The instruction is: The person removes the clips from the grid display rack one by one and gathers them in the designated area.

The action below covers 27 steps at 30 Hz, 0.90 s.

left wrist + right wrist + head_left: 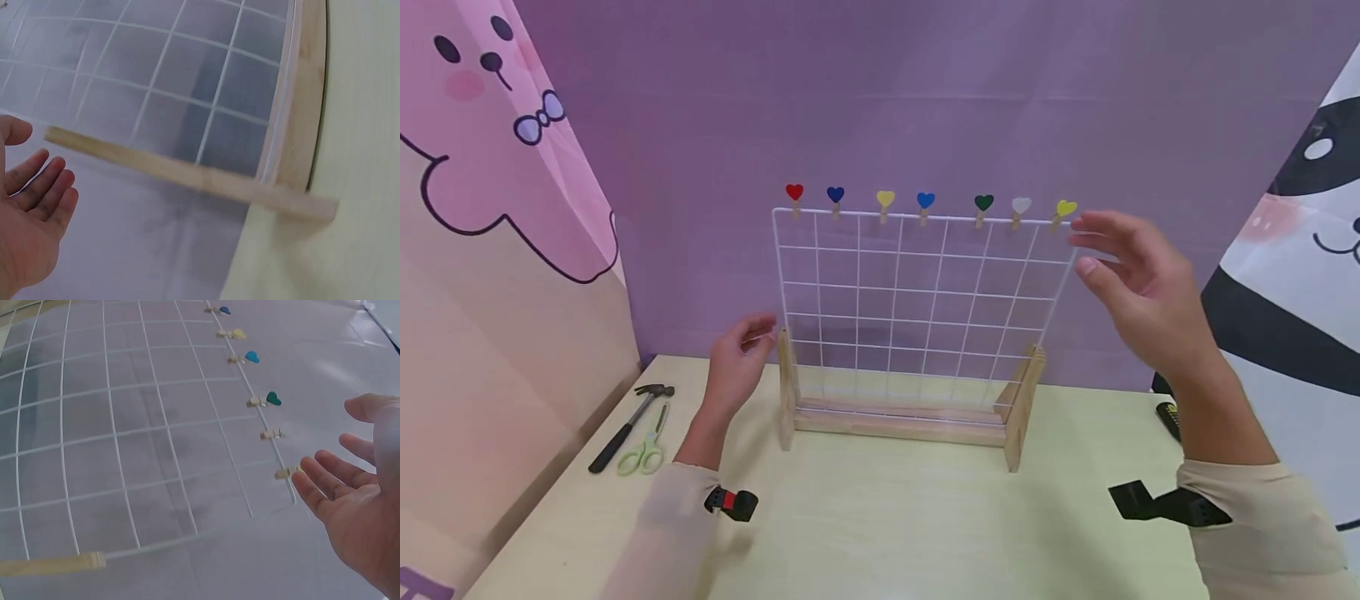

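Note:
A white wire grid (pixel 917 292) stands upright in a wooden stand (pixel 895 427) on the table. Along its top wire sit several small wooden clothespins with hearts, from a red heart clothespin (pixel 794 193) at the left to a yellow heart clothespin (pixel 1065 210) at the right. My right hand (pixel 1150 287) is beside the grid's upper right corner, fingers loosely bent with nothing between them; in the right wrist view its fingertips are close to the last clothespin (pixel 286 473). Beside the stand's left upright (pixel 187 172), my left hand (pixel 37 219) holds nothing, its fingers relaxed.
At the table's left side lie a hammer (pixel 631 429) and green-handled scissors (pixel 646 450). A dark remote-like object (pixel 1168 419) lies near the right edge, partly behind my right arm. A purple cloth (pixel 925 100) hangs behind the table (pixel 880 517).

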Tool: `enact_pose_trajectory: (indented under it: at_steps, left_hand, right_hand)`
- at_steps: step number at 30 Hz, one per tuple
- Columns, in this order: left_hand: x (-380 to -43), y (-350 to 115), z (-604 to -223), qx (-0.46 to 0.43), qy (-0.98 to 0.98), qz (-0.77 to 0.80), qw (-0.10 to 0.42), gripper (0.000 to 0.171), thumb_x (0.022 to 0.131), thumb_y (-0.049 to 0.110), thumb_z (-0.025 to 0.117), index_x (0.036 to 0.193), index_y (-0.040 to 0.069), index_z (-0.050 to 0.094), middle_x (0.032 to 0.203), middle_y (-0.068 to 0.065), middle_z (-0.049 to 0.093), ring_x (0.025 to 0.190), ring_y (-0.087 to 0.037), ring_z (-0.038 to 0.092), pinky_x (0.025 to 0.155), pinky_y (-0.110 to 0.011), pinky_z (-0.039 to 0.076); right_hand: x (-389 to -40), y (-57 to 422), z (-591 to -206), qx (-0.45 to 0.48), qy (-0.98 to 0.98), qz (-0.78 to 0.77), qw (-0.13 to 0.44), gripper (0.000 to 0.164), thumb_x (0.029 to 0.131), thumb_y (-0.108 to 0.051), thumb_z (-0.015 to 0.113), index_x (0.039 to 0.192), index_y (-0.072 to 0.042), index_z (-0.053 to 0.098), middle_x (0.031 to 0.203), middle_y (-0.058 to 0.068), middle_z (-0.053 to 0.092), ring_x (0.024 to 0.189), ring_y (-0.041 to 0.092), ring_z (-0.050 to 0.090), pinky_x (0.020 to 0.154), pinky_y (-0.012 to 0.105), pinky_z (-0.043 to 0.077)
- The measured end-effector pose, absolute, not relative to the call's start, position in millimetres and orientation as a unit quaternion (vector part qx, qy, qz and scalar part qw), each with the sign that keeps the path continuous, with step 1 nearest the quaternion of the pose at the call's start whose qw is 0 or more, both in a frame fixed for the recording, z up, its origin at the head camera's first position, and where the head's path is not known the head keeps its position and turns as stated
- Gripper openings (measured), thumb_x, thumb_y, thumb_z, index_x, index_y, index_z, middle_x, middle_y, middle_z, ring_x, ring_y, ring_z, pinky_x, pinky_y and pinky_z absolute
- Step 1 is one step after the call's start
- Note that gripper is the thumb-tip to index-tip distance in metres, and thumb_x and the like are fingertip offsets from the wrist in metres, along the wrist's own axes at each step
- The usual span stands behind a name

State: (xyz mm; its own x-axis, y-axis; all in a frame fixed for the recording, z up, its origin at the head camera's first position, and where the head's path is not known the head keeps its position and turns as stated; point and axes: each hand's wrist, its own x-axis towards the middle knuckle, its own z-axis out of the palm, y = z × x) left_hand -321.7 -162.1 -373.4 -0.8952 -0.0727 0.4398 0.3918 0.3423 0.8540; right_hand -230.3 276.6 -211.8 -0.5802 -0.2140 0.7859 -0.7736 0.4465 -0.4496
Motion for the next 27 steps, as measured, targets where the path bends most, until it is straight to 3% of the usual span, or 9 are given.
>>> enact_pose_trajectory:
  at_steps: [5,8,13,27]
  left_hand:
    - [-328,-151,-385,-0.079,-0.778,-0.592,0.193,0.033,0.104,0.013,0.057,0.134,0.003,0.065,0.13,-0.018,0.068,0.119,-0.025,0.065,0.096,-0.015,0.049]
    - [-330,-149,-389,-0.073,-0.763,-0.612,0.196,0.032,0.104,0.012,0.057,0.133,0.003,0.065,0.129,-0.018,0.068,0.112,-0.015,0.065,0.09,-0.008,0.047]
    - [-332,-148,-395,-0.083,-0.734,-0.647,0.188,0.032,0.106,0.01,0.054,0.136,0.001,0.061,0.132,-0.021,0.065,0.104,0.0,0.061,0.091,-0.008,0.047]
    - [-334,-143,-407,-0.117,-0.7,-0.675,0.2,0.035,0.106,0.004,0.053,0.14,0.0,0.057,0.139,-0.022,0.061,0.112,0.001,0.059,0.097,-0.008,0.046]
  right_hand:
    - [-235,270,-210,0.346,-0.754,0.459,0.317,0.045,0.098,0.01,0.056,0.143,0.003,0.053,0.137,0.001,0.065,0.126,0.009,0.062,0.101,0.01,0.048]
    - [-238,265,-209,0.361,-0.732,0.49,0.304,0.044,0.097,0.011,0.057,0.141,0.004,0.055,0.134,0.003,0.067,0.124,0.01,0.063,0.101,0.011,0.049]
    - [-244,254,-208,0.378,-0.704,0.53,0.283,0.04,0.096,0.012,0.058,0.136,0.006,0.058,0.128,0.004,0.07,0.12,0.011,0.066,0.099,0.013,0.05]
    - [-254,208,-199,0.352,-0.719,0.553,0.23,0.031,0.102,-0.002,0.058,0.132,0.004,0.061,0.123,0.008,0.07,0.114,0.014,0.068,0.101,0.017,0.052]
